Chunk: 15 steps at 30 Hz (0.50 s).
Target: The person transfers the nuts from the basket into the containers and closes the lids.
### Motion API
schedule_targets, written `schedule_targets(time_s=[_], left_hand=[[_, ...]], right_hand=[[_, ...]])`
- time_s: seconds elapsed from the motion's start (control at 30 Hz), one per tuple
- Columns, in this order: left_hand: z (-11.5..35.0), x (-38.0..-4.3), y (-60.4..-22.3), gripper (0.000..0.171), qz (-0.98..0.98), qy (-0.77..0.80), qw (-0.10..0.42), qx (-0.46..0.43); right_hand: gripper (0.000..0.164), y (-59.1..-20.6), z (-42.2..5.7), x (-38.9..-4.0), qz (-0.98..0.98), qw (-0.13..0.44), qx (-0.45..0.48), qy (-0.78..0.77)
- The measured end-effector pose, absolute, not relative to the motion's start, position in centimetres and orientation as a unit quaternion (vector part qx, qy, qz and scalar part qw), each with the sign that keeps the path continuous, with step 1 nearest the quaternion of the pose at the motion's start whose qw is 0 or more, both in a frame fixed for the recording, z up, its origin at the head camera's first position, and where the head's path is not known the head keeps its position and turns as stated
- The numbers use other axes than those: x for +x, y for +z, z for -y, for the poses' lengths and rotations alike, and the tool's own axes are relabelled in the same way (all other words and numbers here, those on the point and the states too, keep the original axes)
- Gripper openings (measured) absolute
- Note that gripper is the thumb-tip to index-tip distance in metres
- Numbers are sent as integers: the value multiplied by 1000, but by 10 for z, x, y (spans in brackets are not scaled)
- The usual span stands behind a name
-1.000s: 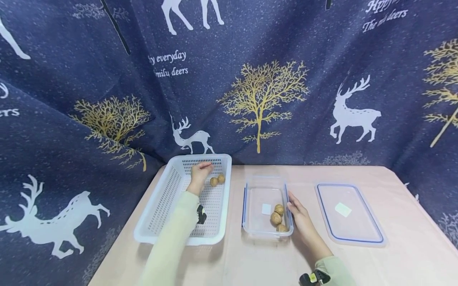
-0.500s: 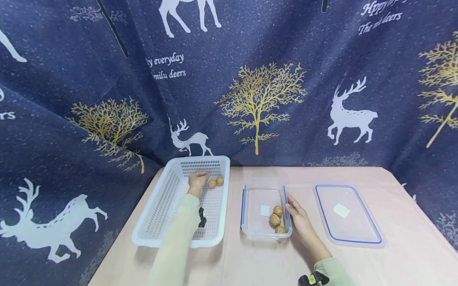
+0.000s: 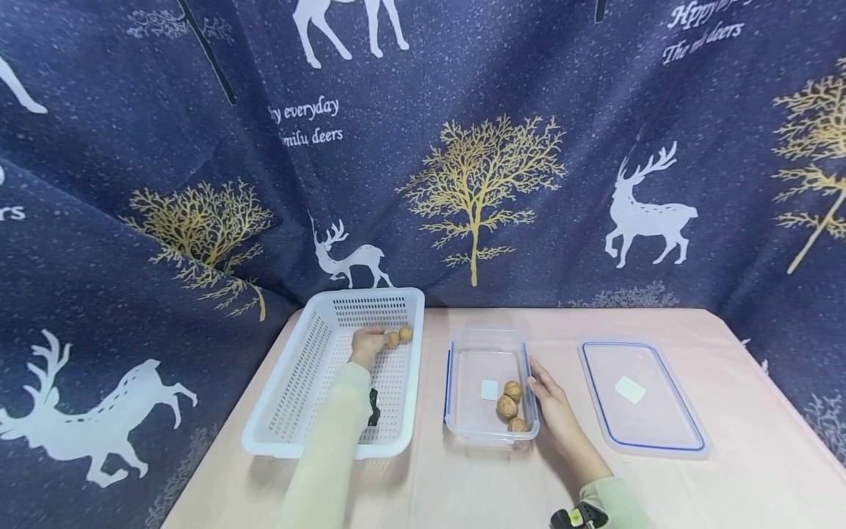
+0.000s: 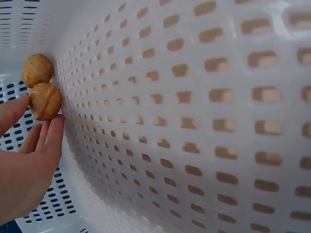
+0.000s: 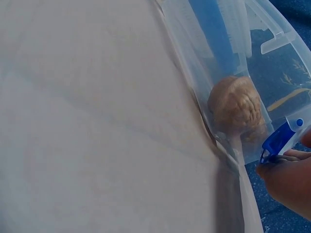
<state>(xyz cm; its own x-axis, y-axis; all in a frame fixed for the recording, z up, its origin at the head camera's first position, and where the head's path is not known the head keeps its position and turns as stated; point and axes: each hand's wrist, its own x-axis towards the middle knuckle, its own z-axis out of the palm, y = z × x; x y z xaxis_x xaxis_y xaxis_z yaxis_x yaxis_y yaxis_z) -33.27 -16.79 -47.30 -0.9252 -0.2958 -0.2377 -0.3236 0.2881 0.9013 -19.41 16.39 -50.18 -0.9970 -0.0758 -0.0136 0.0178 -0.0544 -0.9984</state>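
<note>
In the white perforated basket (image 3: pixel 264 433), two walnuts lie side by side against the wall. My left hand (image 3: pixel 367 345) reaches in; its thumb and fingertips touch either side of the nearer walnut (image 4: pixel 45 101), with the fingers mostly straight. The other walnut (image 4: pixel 37 70) sits just beyond. My right hand (image 3: pixel 558 411) rests against the right side of a clear lidless container (image 3: pixel 472 433), fingers extended along its wall. In the right wrist view, the fingertips are at its blue-edged latch (image 5: pixel 279 141). Several walnuts (image 3: pixel 507 406) lie along the container's right side.
A clear lid (image 3: pixel 644 422) with a blue seal lies flat to the right of the container. Both vessels stand on a table with a pale pink cloth (image 3: pixel 436 485). A dark blue curtain (image 3: pixel 370 184) with printed deer hangs behind.
My left hand has lowered in the basket and moved right to the nearer walnut. The right hand stays against the container, and the walnuts have not visibly moved.
</note>
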Motion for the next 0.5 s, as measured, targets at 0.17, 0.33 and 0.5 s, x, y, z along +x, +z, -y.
schedule_targets(time_s=[0.17, 0.33, 0.5], left_hand=[[178, -348, -494, 51, -795, 587, -9, -150], [211, -408, -578, 45, -799, 592, -45, -99], [182, -358, -510, 43, -815, 559, -12, -150]], right_hand=[[52, -502, -164, -194, -684, 36, -19, -728], [53, -502, -165, -195, -687, 37, -24, -725], [52, -502, -164, -194, -687, 37, -20, -726]])
